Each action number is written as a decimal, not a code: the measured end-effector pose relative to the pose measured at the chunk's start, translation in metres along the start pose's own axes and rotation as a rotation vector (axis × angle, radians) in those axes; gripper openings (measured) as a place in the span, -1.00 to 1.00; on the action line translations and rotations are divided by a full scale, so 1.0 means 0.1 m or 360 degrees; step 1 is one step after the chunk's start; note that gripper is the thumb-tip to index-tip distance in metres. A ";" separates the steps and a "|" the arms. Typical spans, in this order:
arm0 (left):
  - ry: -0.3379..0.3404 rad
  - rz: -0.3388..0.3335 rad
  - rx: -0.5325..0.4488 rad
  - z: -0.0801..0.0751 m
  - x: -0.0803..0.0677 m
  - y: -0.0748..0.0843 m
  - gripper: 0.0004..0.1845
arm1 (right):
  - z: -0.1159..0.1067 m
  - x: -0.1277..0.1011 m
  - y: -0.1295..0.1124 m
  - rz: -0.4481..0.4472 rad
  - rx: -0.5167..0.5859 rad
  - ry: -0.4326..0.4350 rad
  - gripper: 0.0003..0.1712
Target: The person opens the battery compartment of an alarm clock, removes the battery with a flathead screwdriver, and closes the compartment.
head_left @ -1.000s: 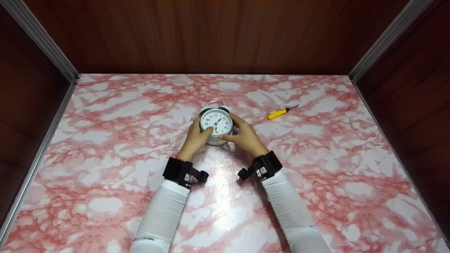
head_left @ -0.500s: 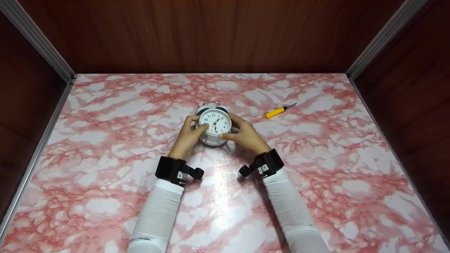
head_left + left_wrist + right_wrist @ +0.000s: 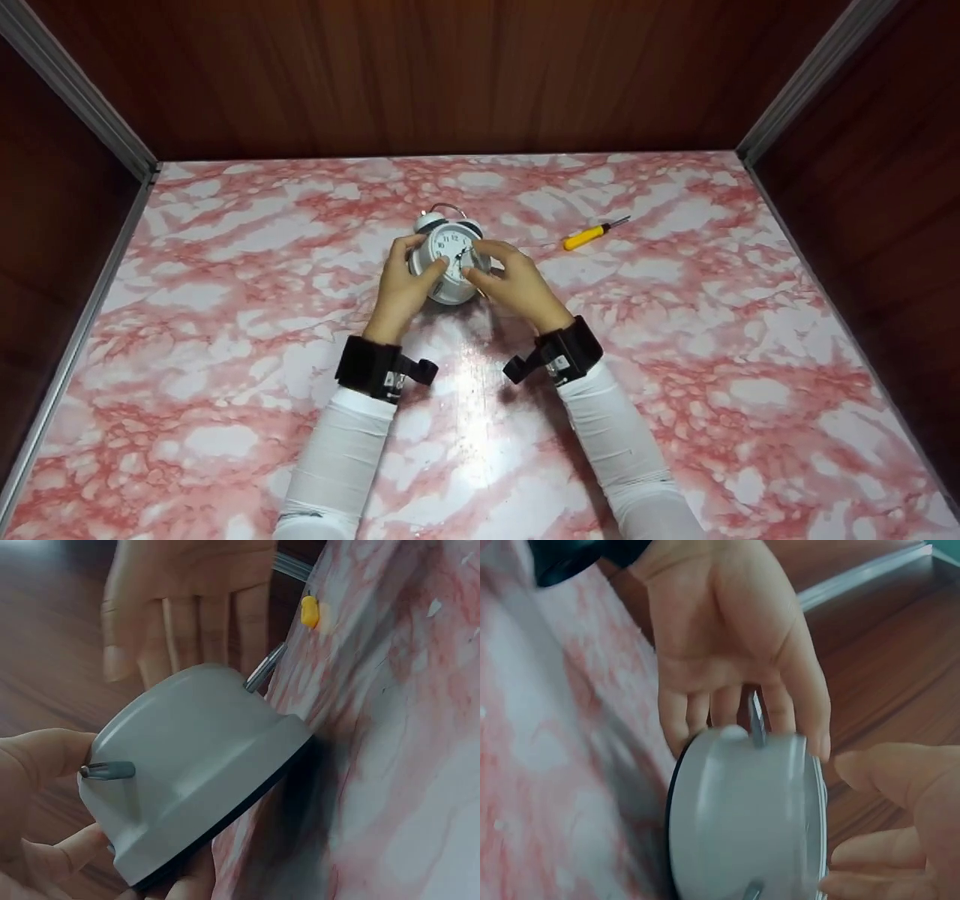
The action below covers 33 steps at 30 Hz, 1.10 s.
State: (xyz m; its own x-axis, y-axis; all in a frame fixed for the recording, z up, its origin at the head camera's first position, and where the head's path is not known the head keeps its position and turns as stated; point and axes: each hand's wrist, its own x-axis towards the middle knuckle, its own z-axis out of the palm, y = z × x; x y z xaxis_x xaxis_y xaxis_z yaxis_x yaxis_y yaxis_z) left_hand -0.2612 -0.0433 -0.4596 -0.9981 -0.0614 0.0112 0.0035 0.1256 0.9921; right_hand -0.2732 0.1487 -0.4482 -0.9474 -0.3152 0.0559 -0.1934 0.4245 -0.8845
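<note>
A white twin-bell alarm clock (image 3: 450, 291) with a handle on top is tilted back, its dial facing up and a little to the right. My left hand (image 3: 401, 289) grips its left side, thumb over the dial's edge and fingers behind. My right hand (image 3: 525, 289) is at the right part of the dial, thumb and forefinger spread over it. In the left wrist view, the clock's underside (image 3: 195, 742) shows two metal feet, and the right hand (image 3: 195, 574) has its fingers extended beyond it. The right wrist view shows right-hand fingers (image 3: 885, 847) loosely bent beside the clock's front.
A yellow-handled screwdriver (image 3: 585, 238) lies on the pink marbled tabletop (image 3: 712, 337), to the right of the clock. Dark wood panels (image 3: 450, 75) enclose the back and both sides. Each wrist carries a black camera mount (image 3: 367, 365).
The clock has turned so its dial tips to the right and has shifted slightly left. My right hand has come off its right side, its fingers moving over the dial.
</note>
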 end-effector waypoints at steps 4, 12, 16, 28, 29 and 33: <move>0.0078 0.0170 0.0116 0.11 -0.04 0.01 -0.41 | -0.01 -0.02 -0.06 0.0000 -0.0120 0.0036 -0.33; 0.0038 0.0262 0.0301 0.27 -0.17 0.06 -0.38 | -0.01 -0.02 -0.08 -0.0029 -0.0178 0.0061 -0.27; -0.0032 0.0330 0.0259 0.32 -0.20 0.07 -0.36 | -0.02 -0.03 -0.08 0.0022 -0.0147 0.0123 -0.20; -0.0206 0.0417 0.0299 0.44 -0.26 0.01 -0.16 | -0.02 -0.04 -0.03 0.0127 -0.0078 0.0300 -0.18; -0.0220 0.0420 0.0307 0.43 -0.25 0.01 -0.16 | -0.02 -0.04 -0.03 0.0127 -0.0080 0.0315 -0.18; -0.0291 0.0352 0.0226 0.37 -0.20 0.00 -0.21 | -0.06 -0.04 -0.06 0.0117 -0.0140 0.0380 -0.22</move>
State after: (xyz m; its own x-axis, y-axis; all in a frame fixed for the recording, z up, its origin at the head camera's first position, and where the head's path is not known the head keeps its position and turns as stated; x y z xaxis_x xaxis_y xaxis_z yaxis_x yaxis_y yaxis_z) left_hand -0.2431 -0.0050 -0.4644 -0.9687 0.1604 0.1893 0.2258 0.2540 0.9405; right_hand -0.2693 0.1524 -0.4403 -0.9910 -0.0759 0.1101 -0.1335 0.5141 -0.8473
